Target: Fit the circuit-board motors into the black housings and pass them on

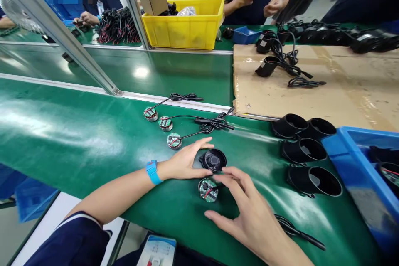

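Note:
My left hand (183, 162), a blue band on its wrist, lies beside a round black plastic housing (214, 160) with its fingers and thumb spread around the left side. The thumb is close to the housing's lower rim; whether it touches, I cannot tell. Below the housing, a round green circuit board with red and black wires (208, 190) rests on the bench. Over its right side hovers my right hand (246, 205), thumb and fingers apart. A black cable bundle (299, 232) emerges from under that hand. Three similar board units (173, 141) with tied cables lie further back.
Several black cylindrical housings (304, 149) stand at right beside a blue bin (352, 145). Behind are a cardboard sheet (343, 75), a yellow crate (183, 31) and a metal post (71, 41). Two co-workers sit opposite, hands busy. A phone-like object (157, 251) is at the front edge.

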Available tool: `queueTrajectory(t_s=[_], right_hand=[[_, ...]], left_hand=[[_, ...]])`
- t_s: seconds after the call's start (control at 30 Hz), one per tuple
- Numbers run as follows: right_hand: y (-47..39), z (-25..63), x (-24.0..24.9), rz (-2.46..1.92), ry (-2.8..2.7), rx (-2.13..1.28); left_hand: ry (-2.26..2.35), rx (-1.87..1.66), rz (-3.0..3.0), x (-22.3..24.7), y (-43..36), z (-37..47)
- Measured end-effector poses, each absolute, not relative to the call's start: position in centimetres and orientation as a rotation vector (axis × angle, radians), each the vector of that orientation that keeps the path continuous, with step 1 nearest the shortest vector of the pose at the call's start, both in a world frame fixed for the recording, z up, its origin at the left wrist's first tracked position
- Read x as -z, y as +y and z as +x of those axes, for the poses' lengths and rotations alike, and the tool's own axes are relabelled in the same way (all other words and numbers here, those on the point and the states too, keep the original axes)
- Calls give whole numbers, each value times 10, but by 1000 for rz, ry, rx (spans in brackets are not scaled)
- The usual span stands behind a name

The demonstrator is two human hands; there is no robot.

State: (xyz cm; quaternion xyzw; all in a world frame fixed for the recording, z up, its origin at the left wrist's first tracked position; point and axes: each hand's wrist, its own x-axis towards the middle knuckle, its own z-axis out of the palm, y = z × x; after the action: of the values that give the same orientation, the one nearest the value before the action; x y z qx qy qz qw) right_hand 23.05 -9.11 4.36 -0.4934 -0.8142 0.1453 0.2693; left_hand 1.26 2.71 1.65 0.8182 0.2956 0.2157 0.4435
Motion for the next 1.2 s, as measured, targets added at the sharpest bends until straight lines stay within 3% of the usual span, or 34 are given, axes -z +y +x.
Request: queueTrajectory(t_s=[0.2,0.5,0.8,1.2], right_hand=[[-88,224,-31,-1257,-2195,-389],[-65,247,-83,-1333,-1962,-86],[-32,240,-64,-1441,-2353,-102],[-39,236,-63,-1597,-2248,-57]], left_hand=[[809,-537,2160,-8,23,17],[826,-540,2181,-4,21,21],[787,-524,2153,-9,21,21],[844,-569,2089,-13,17,23]])
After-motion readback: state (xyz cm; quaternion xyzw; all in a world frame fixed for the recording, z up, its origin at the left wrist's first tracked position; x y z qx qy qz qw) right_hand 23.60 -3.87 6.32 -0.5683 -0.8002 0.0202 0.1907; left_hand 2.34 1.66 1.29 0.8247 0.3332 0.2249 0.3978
